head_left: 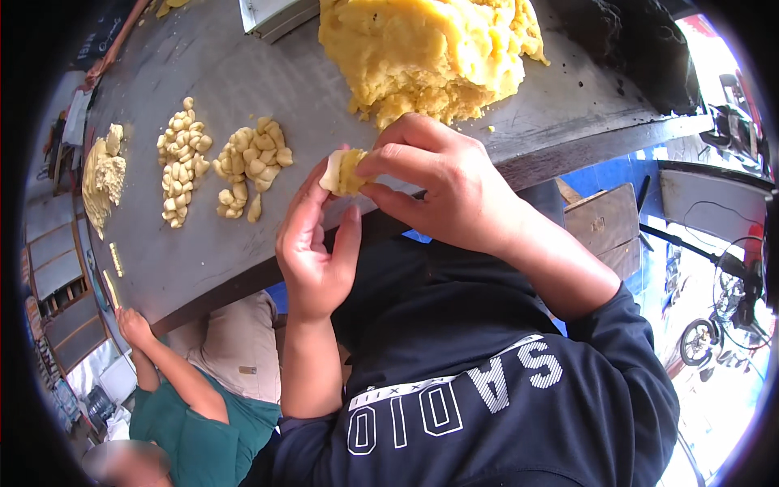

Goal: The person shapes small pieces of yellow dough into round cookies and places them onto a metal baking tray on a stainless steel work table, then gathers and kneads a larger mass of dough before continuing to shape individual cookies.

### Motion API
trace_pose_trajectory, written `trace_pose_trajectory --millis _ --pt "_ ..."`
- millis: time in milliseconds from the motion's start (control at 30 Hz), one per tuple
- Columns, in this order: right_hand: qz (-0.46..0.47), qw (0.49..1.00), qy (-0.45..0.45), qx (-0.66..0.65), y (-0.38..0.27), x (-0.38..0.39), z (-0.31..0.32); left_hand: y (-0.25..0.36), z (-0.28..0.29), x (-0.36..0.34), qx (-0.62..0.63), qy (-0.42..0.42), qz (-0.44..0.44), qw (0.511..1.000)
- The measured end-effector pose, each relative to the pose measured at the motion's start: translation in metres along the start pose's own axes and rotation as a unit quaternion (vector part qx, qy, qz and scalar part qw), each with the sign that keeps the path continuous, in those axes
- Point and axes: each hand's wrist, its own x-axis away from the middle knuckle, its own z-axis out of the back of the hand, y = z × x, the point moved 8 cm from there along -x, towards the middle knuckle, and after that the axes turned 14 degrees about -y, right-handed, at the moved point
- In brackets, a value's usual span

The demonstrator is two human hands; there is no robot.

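Over the table's near edge, my left hand (315, 256) holds a small pale piece of dough (330, 175) between its fingers, the thumb standing apart. A dab of yellow filling (350, 172) lies on that dough. My right hand (450, 183) pinches the filling against it with thumb and fingers. Just beyond my right hand sits a big mound of yellow paste (430, 53), its near side crumbly and dug into. Left of my hands, small pale dough balls lie in two clusters, a nearer group (256, 154) and a longer group (180, 158).
The grey table (243, 81) has a larger lump of pale dough (104, 174) at its left end. A co-worker in a green shirt (203, 430) handles a thin dough strip (111, 288) there. A white box (276, 16) stands at the back, and a dark bundle (633, 57) rests at far right.
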Motion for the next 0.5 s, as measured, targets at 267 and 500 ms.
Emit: trace_pose_trajectory --millis 267,500 --pt "0.025 0.999 0.005 -0.041 -0.011 -0.001 0.012 0.004 0.023 -0.014 0.055 -0.001 -0.048 0.997" --pt "0.018 0.995 -0.073 -0.058 -0.01 0.001 -0.01 0.016 0.007 -0.029 -0.242 0.003 -0.043 0.969"
